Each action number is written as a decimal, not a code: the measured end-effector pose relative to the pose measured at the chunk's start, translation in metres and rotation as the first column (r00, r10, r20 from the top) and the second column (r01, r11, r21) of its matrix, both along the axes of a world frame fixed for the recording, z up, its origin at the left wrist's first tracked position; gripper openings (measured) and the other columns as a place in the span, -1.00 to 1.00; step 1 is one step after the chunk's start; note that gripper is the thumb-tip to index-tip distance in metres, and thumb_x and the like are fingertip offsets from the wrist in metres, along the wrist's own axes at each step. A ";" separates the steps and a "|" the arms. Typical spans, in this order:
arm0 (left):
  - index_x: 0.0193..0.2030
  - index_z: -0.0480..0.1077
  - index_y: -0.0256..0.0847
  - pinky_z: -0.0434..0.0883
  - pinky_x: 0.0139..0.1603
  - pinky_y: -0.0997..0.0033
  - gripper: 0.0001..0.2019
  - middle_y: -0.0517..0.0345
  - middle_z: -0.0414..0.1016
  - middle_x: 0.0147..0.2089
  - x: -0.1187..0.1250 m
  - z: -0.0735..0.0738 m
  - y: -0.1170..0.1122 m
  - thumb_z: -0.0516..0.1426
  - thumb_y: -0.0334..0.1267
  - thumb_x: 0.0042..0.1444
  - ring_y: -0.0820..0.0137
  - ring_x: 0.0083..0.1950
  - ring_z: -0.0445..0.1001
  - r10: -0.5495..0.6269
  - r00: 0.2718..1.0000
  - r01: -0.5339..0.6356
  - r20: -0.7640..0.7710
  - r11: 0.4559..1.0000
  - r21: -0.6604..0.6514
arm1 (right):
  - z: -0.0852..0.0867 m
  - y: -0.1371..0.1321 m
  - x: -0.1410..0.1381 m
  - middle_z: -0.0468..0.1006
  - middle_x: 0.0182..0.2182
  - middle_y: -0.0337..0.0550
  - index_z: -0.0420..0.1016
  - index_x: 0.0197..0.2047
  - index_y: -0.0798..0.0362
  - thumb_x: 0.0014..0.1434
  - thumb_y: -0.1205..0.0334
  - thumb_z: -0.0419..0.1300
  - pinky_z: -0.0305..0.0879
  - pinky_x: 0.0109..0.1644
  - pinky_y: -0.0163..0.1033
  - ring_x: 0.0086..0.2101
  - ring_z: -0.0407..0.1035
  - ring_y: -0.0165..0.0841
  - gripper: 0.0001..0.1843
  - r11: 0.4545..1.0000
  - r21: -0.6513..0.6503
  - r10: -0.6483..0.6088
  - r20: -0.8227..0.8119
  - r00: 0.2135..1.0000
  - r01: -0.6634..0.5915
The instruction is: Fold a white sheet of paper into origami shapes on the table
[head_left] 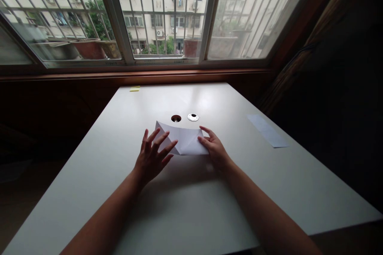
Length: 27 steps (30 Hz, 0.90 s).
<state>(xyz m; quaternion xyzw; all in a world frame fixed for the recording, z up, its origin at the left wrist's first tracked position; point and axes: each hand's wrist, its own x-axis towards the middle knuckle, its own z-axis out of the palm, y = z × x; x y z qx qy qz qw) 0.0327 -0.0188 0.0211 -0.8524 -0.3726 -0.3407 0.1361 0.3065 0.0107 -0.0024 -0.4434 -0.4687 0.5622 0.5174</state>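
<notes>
A folded sheet of white paper (187, 138) is held a little above the white table, with crease lines across it and a pointed corner up at its left end. My right hand (216, 147) pinches its right end, thumb on the near face and the index finger along the top edge. At the left end, my left hand (154, 153) is spread with its fingers apart in front of the paper. Whether those fingertips touch the sheet I cannot tell.
On the white table (191, 211), a creased paper strip (267, 130) lies to the right. Beyond the hands are a round hole (176, 118) and a silvery ring (193, 117). Yellow tape (135, 88) sits at the far left corner. A barred window (164, 16) stands behind the table.
</notes>
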 end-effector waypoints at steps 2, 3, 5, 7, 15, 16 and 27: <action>0.33 0.19 0.14 -0.12 0.42 -0.38 -0.38 0.06 0.19 0.37 0.000 0.001 0.000 0.21 -0.32 0.15 -0.04 0.46 -0.03 0.009 1.000 -0.009 -0.005 1.000 0.015 | 0.001 -0.001 -0.003 0.58 -0.40 -0.22 0.19 0.30 -0.09 0.04 -0.10 0.34 0.30 -0.45 -0.30 -0.50 0.41 -0.35 -0.19 1.000 -0.016 0.007 -0.031 0.999 -0.007; 0.34 0.19 0.14 -0.13 0.42 -0.37 -0.38 0.07 0.21 0.37 -0.001 0.002 0.000 0.20 -0.34 0.15 -0.02 0.46 -0.02 0.008 1.000 -0.008 -0.007 1.000 0.020 | 0.002 -0.002 -0.004 0.58 -0.40 -0.22 0.21 0.29 -0.09 0.04 -0.09 0.34 0.29 -0.45 -0.31 -0.51 0.40 -0.36 -0.20 1.000 -0.018 0.011 -0.045 0.999 -0.012; 0.34 0.18 0.13 -0.11 0.44 -0.32 -0.38 0.11 0.27 0.35 -0.002 0.004 -0.001 0.18 -0.37 0.17 0.02 0.45 0.02 -0.010 1.000 0.010 -0.015 1.000 0.030 | 0.003 -0.003 -0.006 0.57 -0.40 -0.23 0.23 0.28 -0.09 0.04 -0.07 0.35 0.28 -0.45 -0.32 -0.51 0.39 -0.37 -0.22 1.000 -0.013 0.024 -0.064 0.998 -0.025; 0.34 0.18 0.14 -0.10 0.45 -0.28 -0.39 0.16 0.33 0.31 -0.004 0.006 -0.001 0.16 -0.38 0.18 0.07 0.43 0.08 -0.038 0.999 0.038 -0.025 0.999 0.029 | 0.005 -0.005 -0.007 0.56 -0.38 -0.21 0.24 0.27 -0.09 0.06 -0.06 0.33 0.28 -0.45 -0.32 -0.49 0.38 -0.38 -0.25 1.000 -0.001 0.028 -0.064 0.998 -0.028; 0.27 0.31 0.13 -0.16 0.46 -0.25 -0.53 0.20 0.51 0.15 -0.010 0.005 0.003 0.11 -0.35 0.25 0.13 0.33 0.28 -0.045 0.999 0.044 -0.011 0.995 -0.085 | 0.010 -0.010 -0.004 0.44 -0.16 -0.10 0.48 0.07 -0.05 0.28 -0.04 0.11 0.39 -0.12 -0.14 -0.21 0.38 -0.27 -0.61 0.912 0.381 -0.277 0.299 0.913 0.152; 0.25 0.32 0.13 -0.16 0.45 -0.26 -0.54 0.20 0.52 0.14 -0.010 0.004 0.004 0.11 -0.35 0.25 0.13 0.33 0.29 -0.044 0.999 0.043 -0.009 0.995 -0.088 | 0.012 -0.012 -0.003 0.42 -0.11 -0.07 0.50 0.04 -0.06 0.29 -0.01 0.10 0.38 -0.03 -0.09 -0.14 0.37 -0.24 -0.65 0.871 0.466 -0.342 0.347 0.873 0.155; 0.19 0.39 -0.02 -0.02 0.42 -0.29 -0.61 0.14 0.58 0.06 -0.006 0.007 0.001 0.13 -0.39 0.24 0.13 0.26 0.37 -0.012 0.995 0.015 -0.101 1.000 0.026 | 0.034 -0.033 -0.016 0.56 -0.01 -0.16 0.46 0.12 -0.12 0.18 0.12 0.32 0.09 0.33 0.11 0.06 0.36 -0.20 -0.57 0.375 0.786 -0.606 0.609 0.511 -0.491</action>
